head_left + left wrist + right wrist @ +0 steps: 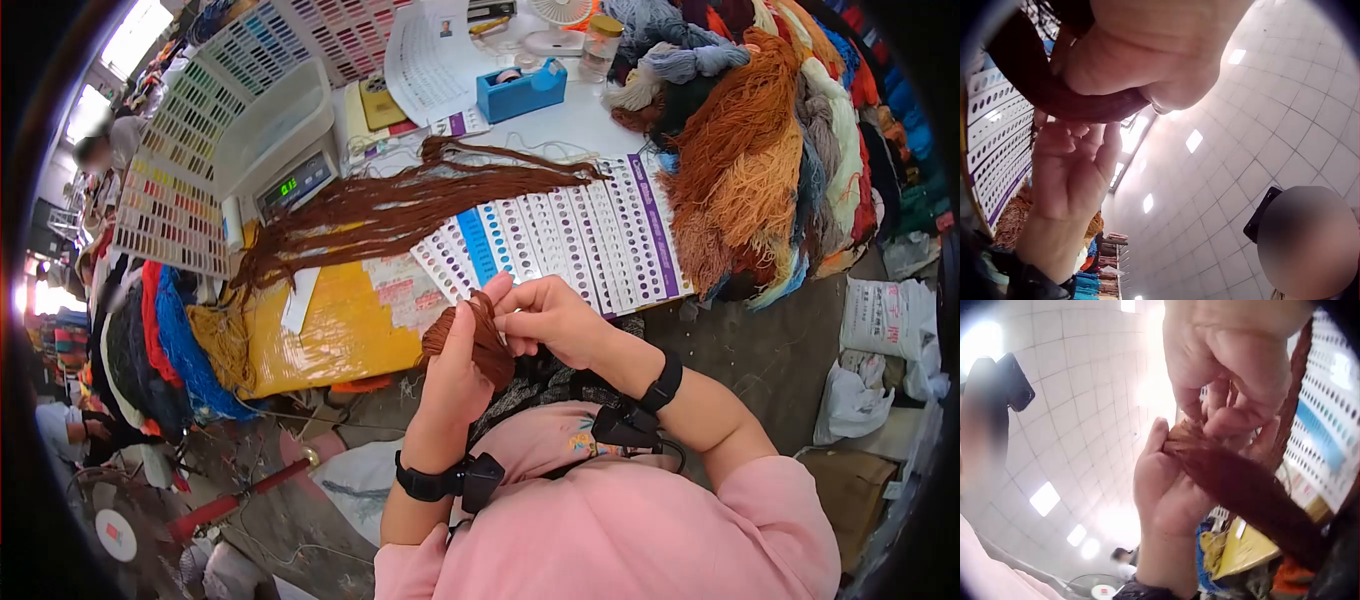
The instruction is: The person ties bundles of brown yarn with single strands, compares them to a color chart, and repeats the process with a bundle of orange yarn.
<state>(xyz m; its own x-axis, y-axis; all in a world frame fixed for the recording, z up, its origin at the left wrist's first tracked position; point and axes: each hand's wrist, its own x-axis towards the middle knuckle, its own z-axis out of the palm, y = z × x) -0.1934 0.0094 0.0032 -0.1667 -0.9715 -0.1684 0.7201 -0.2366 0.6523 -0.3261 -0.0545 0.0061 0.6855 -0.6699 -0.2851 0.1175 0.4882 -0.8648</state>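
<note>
In the head view a hank of reddish-brown yarn [492, 350] is in front of the chest, close to the table's near edge. My left hand [455, 380] grips it, thumb pointing up along its side. My right hand [555, 318] has its fingers curled and pinches at the yarn's upper end. From the right wrist, the yarn [1235, 481] crosses the left palm [1172, 490] and hangs down to the right, the right fingertips [1219, 422] bunched at its top. Long brown strands [380, 205] lie across the table beyond both hands.
Shade cards with punched holes [560, 240] lie by the hands. A scale [295, 185] bearing a white tub [275, 115] is at the left. A blue tape dispenser [520, 92] stands behind. Yarn heaps [740, 150] cover the right side; yellow wrapping [330, 350] covers the front left.
</note>
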